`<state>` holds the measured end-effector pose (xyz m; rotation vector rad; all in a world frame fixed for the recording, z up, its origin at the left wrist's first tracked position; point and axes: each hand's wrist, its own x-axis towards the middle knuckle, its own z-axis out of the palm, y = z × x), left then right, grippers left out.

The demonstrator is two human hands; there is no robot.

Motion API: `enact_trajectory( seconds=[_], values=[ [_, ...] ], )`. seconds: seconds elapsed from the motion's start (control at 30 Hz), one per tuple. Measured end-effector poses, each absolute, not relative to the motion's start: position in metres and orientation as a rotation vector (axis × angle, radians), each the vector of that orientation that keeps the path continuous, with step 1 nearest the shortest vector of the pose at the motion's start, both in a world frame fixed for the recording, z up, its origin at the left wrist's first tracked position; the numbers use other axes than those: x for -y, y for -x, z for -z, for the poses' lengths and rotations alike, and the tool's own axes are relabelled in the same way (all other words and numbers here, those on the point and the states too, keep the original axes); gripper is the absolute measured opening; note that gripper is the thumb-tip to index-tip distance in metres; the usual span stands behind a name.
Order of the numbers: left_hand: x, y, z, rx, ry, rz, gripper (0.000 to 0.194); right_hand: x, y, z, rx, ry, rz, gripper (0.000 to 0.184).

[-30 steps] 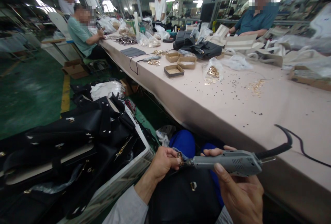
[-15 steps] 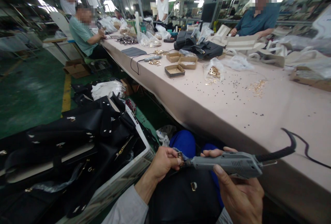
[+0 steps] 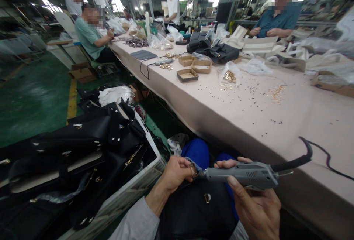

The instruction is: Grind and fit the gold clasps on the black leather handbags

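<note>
We hold a grey electric screwdriver (image 3: 243, 174) in our right hand (image 3: 256, 210), fingers wrapped tight around its body, its black cord (image 3: 301, 158) curving up onto the pink worktop (image 3: 249, 114). Its tip meets a small gold metal fitting (image 3: 193, 169) that our left hand (image 3: 175, 175) pinches, fingers clamped together on it. Just below both hands a black leather bag (image 3: 193, 214) lies on our lap, a gold clasp (image 3: 206, 198) showing on its front. To our left a white crate (image 3: 132, 195) is heaped with more black bags (image 3: 83, 147). On the worktop lie small cardboard trays (image 3: 188, 75), scattered screws (image 3: 254, 90) and gold hardware (image 3: 275, 93). Other people sit and stand farther along the worktop.
</note>
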<state>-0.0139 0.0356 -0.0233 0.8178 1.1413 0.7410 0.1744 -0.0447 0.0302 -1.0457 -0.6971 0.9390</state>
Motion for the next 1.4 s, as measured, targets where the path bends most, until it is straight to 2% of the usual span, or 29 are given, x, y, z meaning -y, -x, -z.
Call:
enact_trajectory(
  seconds=[0.9,1.4],
  values=[
    [-0.05,0.022,0.027,-1.109,-0.672,-0.658,0.019,0.047,-0.171,-0.016,0.821,0.923,-0.873,0.044],
    [-0.05,0.024,0.025,-1.117,-0.673,-0.644,0.02,0.053,-0.168,-0.028,0.981,0.924,-0.826,0.043]
  ],
)
